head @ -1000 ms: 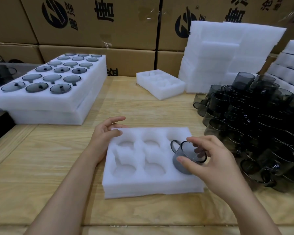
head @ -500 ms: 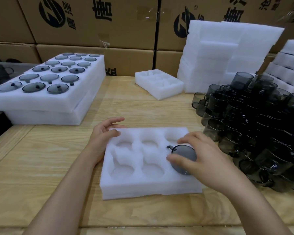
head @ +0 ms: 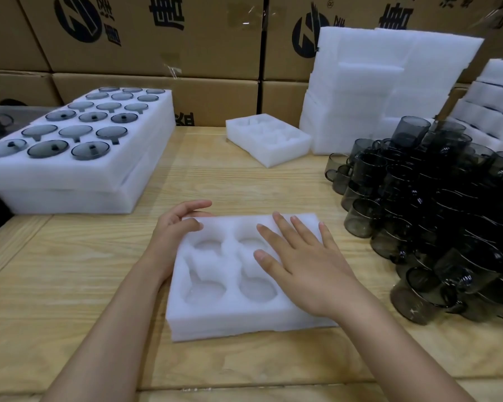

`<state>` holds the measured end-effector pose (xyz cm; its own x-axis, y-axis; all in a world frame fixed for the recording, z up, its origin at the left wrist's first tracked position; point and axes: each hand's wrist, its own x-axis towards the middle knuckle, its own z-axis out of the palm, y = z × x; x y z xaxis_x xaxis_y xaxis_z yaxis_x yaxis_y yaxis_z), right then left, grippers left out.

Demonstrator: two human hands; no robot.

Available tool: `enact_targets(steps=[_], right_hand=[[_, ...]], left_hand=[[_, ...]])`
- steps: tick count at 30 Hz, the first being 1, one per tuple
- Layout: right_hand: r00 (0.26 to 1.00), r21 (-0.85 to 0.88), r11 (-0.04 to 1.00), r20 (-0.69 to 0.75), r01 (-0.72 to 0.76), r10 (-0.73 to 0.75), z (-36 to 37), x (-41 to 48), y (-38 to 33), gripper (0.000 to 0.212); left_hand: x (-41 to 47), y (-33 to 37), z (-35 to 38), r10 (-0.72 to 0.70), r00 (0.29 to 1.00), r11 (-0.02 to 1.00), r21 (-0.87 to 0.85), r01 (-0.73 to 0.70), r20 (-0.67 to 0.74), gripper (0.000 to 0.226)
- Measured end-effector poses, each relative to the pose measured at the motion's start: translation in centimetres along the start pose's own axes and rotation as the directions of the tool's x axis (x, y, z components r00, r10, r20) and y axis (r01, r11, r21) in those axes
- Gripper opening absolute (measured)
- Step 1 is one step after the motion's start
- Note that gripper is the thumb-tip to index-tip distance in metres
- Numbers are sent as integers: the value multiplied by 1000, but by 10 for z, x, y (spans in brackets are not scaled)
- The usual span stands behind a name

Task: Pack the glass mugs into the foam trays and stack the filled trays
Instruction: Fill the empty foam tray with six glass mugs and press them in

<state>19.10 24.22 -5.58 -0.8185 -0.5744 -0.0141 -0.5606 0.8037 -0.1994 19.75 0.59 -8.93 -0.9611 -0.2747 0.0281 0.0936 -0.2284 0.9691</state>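
Your white, soft-grained foam tray with round scooped pockets lies mid-way across the pale wooden table, your right hand flat and spread on its right side, your left hand resting loose-fingered at its far-left corner, smoky glass mugs heaped to the right.

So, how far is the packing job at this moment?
Done: a stack of filled trays on the left holds glass pieces in its top pockets. In hand: the near foam tray; the left hand rests at its far left corner, the right hand lies flat over its right side, and the four pockets in view are empty. To do: a big pile of loose mugs and another empty tray behind.
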Motion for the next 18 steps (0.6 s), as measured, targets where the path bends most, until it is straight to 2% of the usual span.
enact_targets(steps=[3, 5, 7, 8, 9, 11, 13, 15, 16, 18], right_hand=[[1000, -18, 1000, -31, 3, -4, 0, -3, 0, 78], [996, 60, 997, -74, 44, -39, -3, -7, -1, 84], [975, 301, 952, -224, 61, 8, -10, -15, -3, 77], [940, 400, 914, -331, 67, 76, -13, -21, 0, 65], [882, 413, 908, -449, 63, 142, -14, -30, 5, 52], [721, 243, 968, -661, -55, 207, -13, -51, 23, 42], [628, 89, 954, -735, -287, 257, -7, -76, 44, 35], [620, 16, 877, -701, -481, 353, 4, -95, 58, 30], [639, 1, 851, -661, -525, 395, 9, -102, 62, 34], [698, -25, 852, -586, -522, 411, 16, -108, 68, 41]], left_hand=[[0, 1, 1, -5, 1000, 1000, -11, 4, -8, 46], [0, 1, 1, -4, 1000, 1000, -19, 3, -15, 46], [-1, 1, 1, -2, 1000, 1000, -23, 1, -21, 44], [-2, 1, 1, 1, 1000, 1000, -22, -2, -23, 43], [-1, 1, 1, 4, 1000, 1000, -22, -5, -25, 40], [-1, 0, 1, 3, 999, 1000, -24, -3, -32, 37], [-1, 1, 1, -6, 999, 1000, -28, 5, -37, 38], [0, 1, 2, -15, 999, 999, -31, 14, -42, 38], [0, 1, 2, -19, 999, 999, -32, 18, -42, 38], [0, 1, 2, -25, 999, 999, -34, 23, -39, 43]])
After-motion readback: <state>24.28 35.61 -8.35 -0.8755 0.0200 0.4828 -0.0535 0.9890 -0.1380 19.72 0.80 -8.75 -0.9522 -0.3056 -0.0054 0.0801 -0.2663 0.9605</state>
